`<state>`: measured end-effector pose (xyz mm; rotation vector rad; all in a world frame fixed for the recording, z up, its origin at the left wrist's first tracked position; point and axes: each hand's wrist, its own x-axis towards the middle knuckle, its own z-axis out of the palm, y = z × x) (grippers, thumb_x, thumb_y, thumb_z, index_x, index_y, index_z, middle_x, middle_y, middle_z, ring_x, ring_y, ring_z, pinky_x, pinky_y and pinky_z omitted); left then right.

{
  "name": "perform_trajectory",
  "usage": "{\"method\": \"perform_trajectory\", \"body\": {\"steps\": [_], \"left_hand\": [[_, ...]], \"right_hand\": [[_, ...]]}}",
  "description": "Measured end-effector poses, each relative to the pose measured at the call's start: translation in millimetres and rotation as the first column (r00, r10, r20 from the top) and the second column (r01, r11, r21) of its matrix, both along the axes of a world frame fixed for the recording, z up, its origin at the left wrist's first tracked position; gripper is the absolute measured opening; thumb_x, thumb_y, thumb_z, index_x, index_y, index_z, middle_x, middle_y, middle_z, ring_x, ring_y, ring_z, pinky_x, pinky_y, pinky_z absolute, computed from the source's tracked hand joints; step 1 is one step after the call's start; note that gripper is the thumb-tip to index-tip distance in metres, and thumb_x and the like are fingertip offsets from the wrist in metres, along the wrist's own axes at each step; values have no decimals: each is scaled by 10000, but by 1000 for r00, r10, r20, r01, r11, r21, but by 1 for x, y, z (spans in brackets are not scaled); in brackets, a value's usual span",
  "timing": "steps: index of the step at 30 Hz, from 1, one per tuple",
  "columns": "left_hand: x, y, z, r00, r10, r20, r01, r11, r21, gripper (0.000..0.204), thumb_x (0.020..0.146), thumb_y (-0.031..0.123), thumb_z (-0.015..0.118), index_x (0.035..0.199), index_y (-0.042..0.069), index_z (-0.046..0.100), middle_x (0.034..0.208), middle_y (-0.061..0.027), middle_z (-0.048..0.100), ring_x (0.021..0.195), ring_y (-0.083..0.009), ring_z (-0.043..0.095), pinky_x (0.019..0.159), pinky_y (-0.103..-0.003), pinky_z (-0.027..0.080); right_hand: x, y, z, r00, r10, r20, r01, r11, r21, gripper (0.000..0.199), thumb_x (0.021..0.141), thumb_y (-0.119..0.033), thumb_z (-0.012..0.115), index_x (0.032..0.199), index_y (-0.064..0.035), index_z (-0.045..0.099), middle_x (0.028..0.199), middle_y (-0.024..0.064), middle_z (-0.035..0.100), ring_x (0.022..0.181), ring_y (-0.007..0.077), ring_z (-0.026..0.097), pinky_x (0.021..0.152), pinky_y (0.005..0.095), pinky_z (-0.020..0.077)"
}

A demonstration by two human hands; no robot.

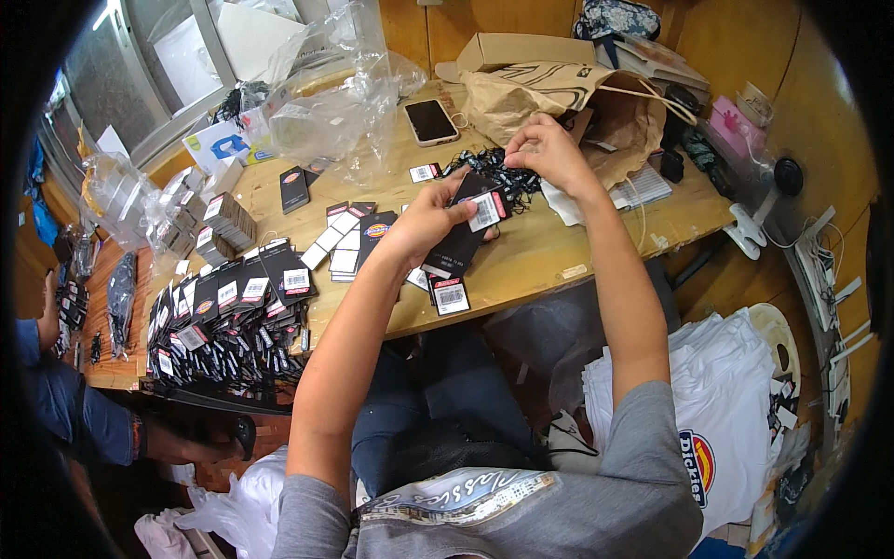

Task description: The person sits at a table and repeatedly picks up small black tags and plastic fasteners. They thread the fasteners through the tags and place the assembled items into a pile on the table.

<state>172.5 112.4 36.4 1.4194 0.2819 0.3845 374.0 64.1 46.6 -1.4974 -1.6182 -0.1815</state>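
My left hand [426, 224] is closed on black cardboard hang tags [453, 250], with a small white barcode label tag [485, 211] on top, held over the table's front edge. My right hand [548, 156] is raised just right of them, thumb and fingertips pinched together. Whatever is between those fingertips is too small to make out. Below and behind it lies a tangled heap of black tag strings [498, 166]. Under the held tags, another barcode tag [451, 297] rests at the table edge. To the left are a black tag [375, 228] and white tags [337, 238].
A big pile of strung black tags [233, 307] covers the table's left front, with bundled tag stacks [228, 219] behind. A phone [431, 123], clear plastic bag [340, 112] and open paper bag [549, 88] stand farther back. White shirts [689, 391] lie at lower right. Another person's leg [84, 401] shows at left.
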Motion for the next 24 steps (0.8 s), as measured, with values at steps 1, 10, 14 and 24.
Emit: {"method": "perform_trajectory", "body": {"steps": [1,10,14,24], "left_hand": [[1,1,-1,998,38,45,-37,999,-6,309,804,67,462,1101,-4,415,867,-107,562,726,-177,585,643,-263,493],[-23,6,23,986,138,99,-113,968,-224,238,817,59,434,1015,-73,420,844,-179,561,709,-215,597,590,-302,518],[-51,12,16,978,185,97,-163,966,-201,205,820,68,435,982,-57,443,805,-164,572,694,-205,598,573,-305,521],[-74,-35,0,953,252,168,-189,927,-324,199,803,16,438,991,-44,457,879,-148,561,734,-224,593,638,-316,511]], "right_hand": [[-6,-2,6,993,122,3,-122,992,32,74,652,-57,640,683,-24,582,692,2,542,643,76,514,606,203,414],[-14,-21,38,802,196,-564,-433,841,-324,141,694,-38,589,807,46,585,641,32,563,537,59,486,510,190,395],[-5,-29,36,915,117,-386,-272,886,-375,131,694,-43,592,769,64,596,625,50,570,543,77,495,519,201,403],[-56,-18,17,-265,539,-800,-456,661,596,107,738,-136,594,800,-55,565,783,41,587,775,149,556,705,268,451]]}}
